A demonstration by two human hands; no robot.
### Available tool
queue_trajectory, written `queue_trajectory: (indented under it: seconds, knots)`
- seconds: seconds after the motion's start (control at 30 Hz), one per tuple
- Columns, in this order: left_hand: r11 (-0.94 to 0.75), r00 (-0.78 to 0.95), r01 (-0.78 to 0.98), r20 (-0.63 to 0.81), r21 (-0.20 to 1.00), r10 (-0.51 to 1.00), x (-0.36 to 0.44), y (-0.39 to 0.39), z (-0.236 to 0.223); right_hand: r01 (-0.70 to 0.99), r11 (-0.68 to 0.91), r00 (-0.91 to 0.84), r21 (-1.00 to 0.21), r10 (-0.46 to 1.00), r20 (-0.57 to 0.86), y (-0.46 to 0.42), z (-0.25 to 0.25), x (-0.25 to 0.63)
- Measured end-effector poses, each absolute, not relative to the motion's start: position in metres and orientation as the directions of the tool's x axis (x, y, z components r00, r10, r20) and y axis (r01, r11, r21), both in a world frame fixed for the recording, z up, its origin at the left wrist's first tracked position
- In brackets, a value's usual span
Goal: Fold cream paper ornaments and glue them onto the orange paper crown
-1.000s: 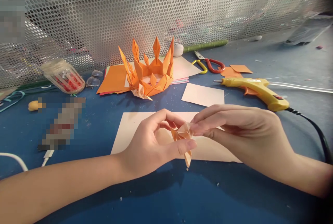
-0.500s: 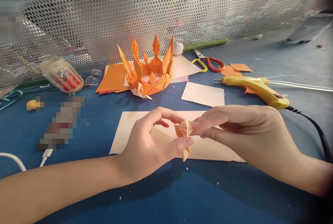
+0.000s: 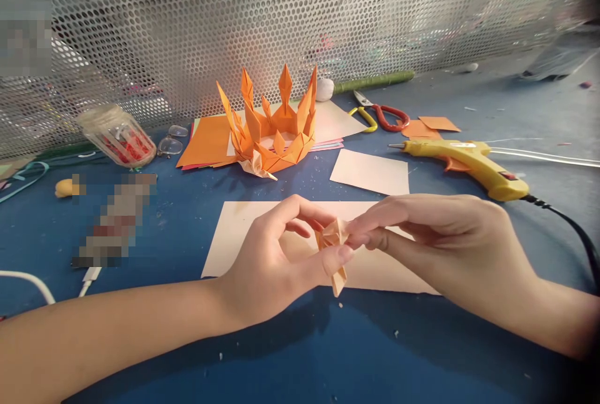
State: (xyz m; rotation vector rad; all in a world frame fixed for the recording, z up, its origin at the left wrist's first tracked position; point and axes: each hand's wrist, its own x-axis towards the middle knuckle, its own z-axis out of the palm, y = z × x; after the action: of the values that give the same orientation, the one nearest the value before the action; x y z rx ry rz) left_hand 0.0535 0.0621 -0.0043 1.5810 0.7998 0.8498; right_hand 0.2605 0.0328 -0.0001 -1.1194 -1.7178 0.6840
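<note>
A small folded piece of peach origami paper (image 3: 334, 235) is pinched between both hands above the table. My left hand (image 3: 276, 260) is closed on it from the left, thumb in front and fingers behind. From the right, the thumb and fingertips of my right hand (image 3: 435, 235) grip its edge. A narrow folded point hangs below my left thumb. Under the hands lies a large pale sheet of paper (image 3: 229, 235). Farther back stands an orange origami crown (image 3: 281, 151) with tall points, and a pale folded piece (image 3: 257, 167) sits at its front.
A yellow hot glue gun (image 3: 469, 157) lies at the right, its black cord running past my right wrist. Behind it are red-and-yellow-handled scissors (image 3: 391, 117). A small pale sheet (image 3: 370, 171) lies mid-table. At the left are a jar (image 3: 119, 138), glasses (image 3: 171, 141) and a white cable (image 3: 32, 279).
The whole view has shifted slightly, so things appear a little farther right. My left thumb has slid slightly upward over the folded paper; both hands still grip it.
</note>
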Motion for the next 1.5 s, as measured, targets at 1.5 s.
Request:
queue_trajectory:
  seconds: [1.5]
  knots:
    - [-0.231,0.467,0.043,0.185,0.972,0.865,0.055,0.063,-0.008,0.489,0.53,0.036,-0.693,0.781,0.623,0.022,-0.016,0.259]
